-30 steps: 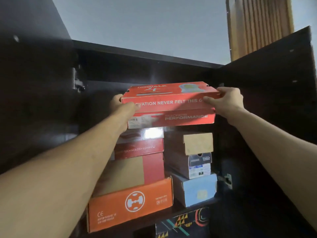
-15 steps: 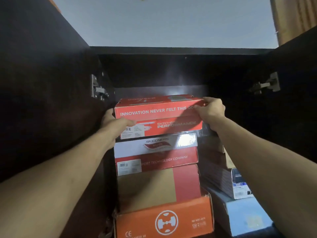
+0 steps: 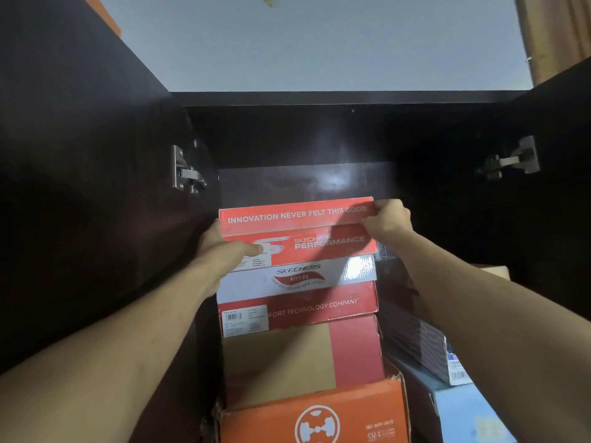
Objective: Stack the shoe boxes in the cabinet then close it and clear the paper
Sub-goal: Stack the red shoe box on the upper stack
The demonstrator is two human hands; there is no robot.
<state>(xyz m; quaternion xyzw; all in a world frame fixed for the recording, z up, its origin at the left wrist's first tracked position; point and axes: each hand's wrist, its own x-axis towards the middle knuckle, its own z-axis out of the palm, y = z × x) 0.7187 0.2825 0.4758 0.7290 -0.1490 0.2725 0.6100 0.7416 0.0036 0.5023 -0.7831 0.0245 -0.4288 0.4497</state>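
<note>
Lowered onto the stack, glossy red cardboard box [image 3: 299, 231] seemingly rests; both hands [image 3: 388, 219] grip it.

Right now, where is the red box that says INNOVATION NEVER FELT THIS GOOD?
In the head view, the red Skechers Performance box sits atop the left stack in the cabinet, on the white-and-red Skechers ArchFit box, gripped by the left hand and right hand.

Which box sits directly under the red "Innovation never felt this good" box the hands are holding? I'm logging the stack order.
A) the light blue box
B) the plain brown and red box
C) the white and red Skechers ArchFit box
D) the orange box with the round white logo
C: the red box, held by the left hand and right hand, rests on the white and red Skechers ArchFit box.
</note>
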